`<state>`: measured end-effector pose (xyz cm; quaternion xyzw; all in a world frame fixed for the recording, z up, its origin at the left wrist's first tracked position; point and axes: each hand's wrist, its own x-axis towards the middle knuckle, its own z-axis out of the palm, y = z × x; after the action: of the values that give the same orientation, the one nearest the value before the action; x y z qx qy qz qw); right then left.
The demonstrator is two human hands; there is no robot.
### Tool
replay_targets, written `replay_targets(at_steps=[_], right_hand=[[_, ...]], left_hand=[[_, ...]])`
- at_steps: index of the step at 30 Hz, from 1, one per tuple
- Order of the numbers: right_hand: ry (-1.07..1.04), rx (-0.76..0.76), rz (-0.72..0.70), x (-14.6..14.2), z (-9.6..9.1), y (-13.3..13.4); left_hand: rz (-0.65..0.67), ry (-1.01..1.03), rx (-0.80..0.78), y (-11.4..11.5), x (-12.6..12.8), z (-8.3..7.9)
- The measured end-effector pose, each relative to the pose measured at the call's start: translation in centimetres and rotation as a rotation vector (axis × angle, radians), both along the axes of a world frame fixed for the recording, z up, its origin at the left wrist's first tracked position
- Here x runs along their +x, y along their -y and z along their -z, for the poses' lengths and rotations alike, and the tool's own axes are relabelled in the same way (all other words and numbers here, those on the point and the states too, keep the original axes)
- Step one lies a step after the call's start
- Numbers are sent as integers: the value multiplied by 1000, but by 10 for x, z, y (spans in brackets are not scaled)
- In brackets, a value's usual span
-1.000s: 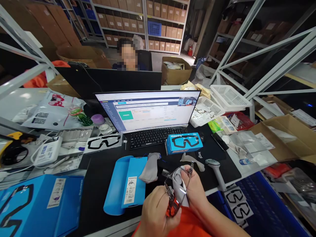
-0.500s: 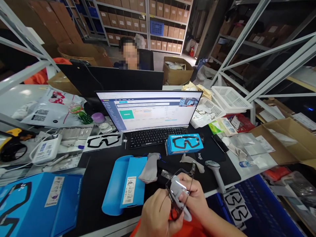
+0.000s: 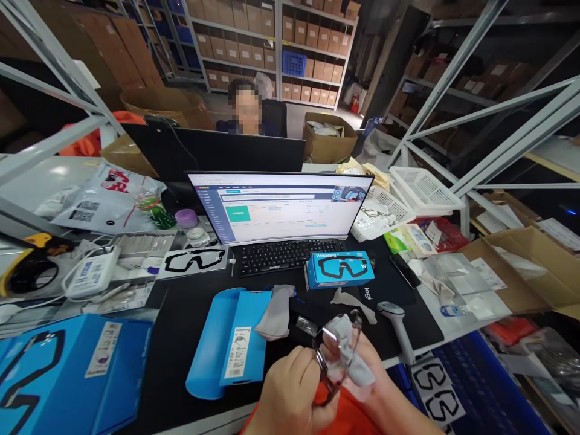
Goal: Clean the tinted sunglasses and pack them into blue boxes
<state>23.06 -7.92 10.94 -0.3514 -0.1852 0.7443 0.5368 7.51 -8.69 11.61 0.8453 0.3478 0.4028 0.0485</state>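
Note:
My left hand (image 3: 292, 383) is closed around one side of a pair of dark-framed glasses (image 3: 321, 361), held low at the table's front edge. Pale grey cloth (image 3: 356, 365) hangs from my right hand (image 3: 372, 356), whose fingers are closed on it and lie against the lens area, partly hidden by the cloth and frame. Beyond my hands rest a grey pouch (image 3: 275, 314) and a small clear packet (image 3: 306, 325). To their left lie a blue glasses case (image 3: 206, 350) and a blue box (image 3: 249, 311) with a white label.
A monitor (image 3: 281, 208) and keyboard (image 3: 272, 258) stand ahead, with another blue glasses box (image 3: 341, 270) before them. A barcode scanner (image 3: 399, 326) lies at right. Large blue boxes (image 3: 67, 368) fill the near left. Across the table a person (image 3: 245, 112) sits behind a second monitor.
My right hand has turned and shifted slightly right with the cloth, which now hangs more over the palm. My left hand still grips the glasses. The whole view has shifted a little.

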Motion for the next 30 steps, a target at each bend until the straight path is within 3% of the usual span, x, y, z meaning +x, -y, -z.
replay_targets(at_steps=[4, 8, 10, 12, 15, 17, 21, 23, 28, 30], right_hand=[[268, 82, -16, -3, -3, 2], [-14, -134, 33, -6, -4, 1], [-144, -166, 40, -7, -2, 0], [-109, -98, 35, -5, 0, -1], [152, 63, -26, 0, 1, -3], [210, 97, -61, 3, 3, -4], [-115, -54, -1, 2, 7, -5], [-161, -67, 35, 0, 8, -6], [378, 271, -94, 7, 2, -9], [424, 317, -115, 9, 0, -10]], left_hand=[[-28, 8, -22, -2, -1, 5], [-31, -28, -27, -3, 0, 8], [-29, -43, -23, -4, 1, 8], [-31, -43, -16, -5, 1, 8], [-55, -31, -6, -6, 1, 9], [-54, -30, -9, -7, 1, 10], [-35, -45, -8, -7, 3, 11], [-41, -51, -5, -7, 3, 11], [-62, -28, -2, -6, 2, 12], [-60, -31, -16, -6, 2, 13]])
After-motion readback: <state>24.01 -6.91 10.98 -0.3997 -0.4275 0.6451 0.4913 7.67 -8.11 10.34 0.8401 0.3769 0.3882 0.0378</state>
